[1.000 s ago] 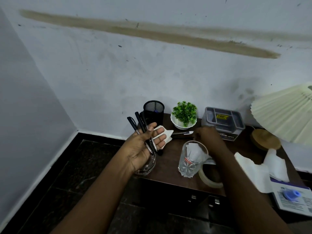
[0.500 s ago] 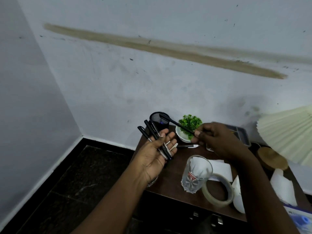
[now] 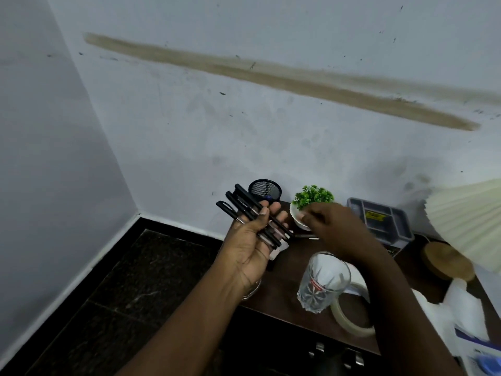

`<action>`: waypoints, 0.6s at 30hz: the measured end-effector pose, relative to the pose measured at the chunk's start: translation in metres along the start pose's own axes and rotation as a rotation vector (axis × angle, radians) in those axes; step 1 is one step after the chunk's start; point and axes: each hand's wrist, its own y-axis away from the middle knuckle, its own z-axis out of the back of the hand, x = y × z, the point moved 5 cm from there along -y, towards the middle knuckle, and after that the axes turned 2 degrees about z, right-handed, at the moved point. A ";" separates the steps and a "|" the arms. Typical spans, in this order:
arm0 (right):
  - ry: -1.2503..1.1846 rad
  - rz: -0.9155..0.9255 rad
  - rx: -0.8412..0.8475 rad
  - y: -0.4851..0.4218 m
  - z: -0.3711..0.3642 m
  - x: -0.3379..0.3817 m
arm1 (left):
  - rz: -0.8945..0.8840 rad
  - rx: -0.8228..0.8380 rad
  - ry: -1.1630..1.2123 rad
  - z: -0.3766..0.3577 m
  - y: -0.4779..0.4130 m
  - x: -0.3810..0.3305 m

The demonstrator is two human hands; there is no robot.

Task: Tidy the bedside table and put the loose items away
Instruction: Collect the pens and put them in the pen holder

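Right hand is a blur, fingertips smeared by the bowl, and whether they pinch anything cannot be told. It covers the bowl's right rim and the tray's left corner. The tray's yellow label is too soft to read. Only the tip of a loose pen shows from under the hand. The forearm hides half the tape. Under the left wrist, just the rim of a glass peeks out. The pens in the left hand mask the cup's left wall. Shade and booklet run off the right edge.
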 end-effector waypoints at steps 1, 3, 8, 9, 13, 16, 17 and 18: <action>0.057 -0.036 -0.059 -0.001 0.006 -0.012 | 0.000 -0.015 -0.011 0.003 -0.001 -0.001; 0.125 -0.107 -0.104 -0.001 0.011 -0.039 | 0.005 -0.029 -0.028 0.007 -0.002 -0.005; 0.099 -0.210 0.116 0.002 -0.020 -0.084 | 0.041 -0.049 -0.062 0.014 -0.002 -0.006; 0.084 -0.218 0.137 0.002 -0.026 -0.089 | 0.047 -0.048 -0.073 0.014 -0.002 -0.005; 0.097 -0.180 0.246 -0.002 -0.045 -0.099 | 0.058 -0.045 -0.120 0.014 -0.003 -0.002; 0.128 -0.136 0.273 -0.005 -0.057 -0.105 | 0.075 -0.051 -0.155 0.014 -0.003 0.001; 0.147 -0.137 0.261 -0.005 -0.058 -0.107 | 0.083 -0.055 -0.170 0.015 -0.003 0.002; 0.159 -0.136 0.234 -0.007 -0.058 -0.107 | 0.091 -0.058 -0.183 0.015 -0.002 0.002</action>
